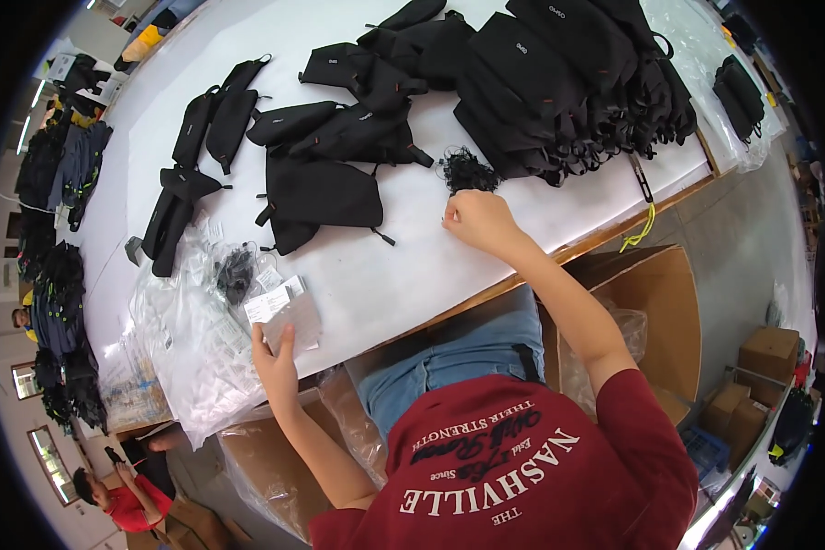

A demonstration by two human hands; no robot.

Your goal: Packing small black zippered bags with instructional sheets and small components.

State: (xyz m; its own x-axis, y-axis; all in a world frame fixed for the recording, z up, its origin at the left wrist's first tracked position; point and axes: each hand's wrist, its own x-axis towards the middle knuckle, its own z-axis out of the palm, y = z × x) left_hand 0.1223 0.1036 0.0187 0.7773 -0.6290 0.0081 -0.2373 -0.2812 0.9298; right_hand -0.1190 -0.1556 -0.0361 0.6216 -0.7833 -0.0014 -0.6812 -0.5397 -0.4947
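My left hand is at the table's near edge, thumb over a small stack of white paper tags in clear film and fingers along its left side. My right hand is closed in a pinch at the near side of a tangled bunch of thin black cords. Whatever lies between its fingertips is hidden. Ahead of my hands, a flat black fabric pouch with zip pulls lies on the white tabletop. A second black bunch sits on clear plastic bags beside the tags.
A large heap of black pouches covers the far right. More black pouches lie at the left. A yellow cord hangs over the right edge. Open cardboard boxes stand below the table, against my legs. A person in red is at lower left.
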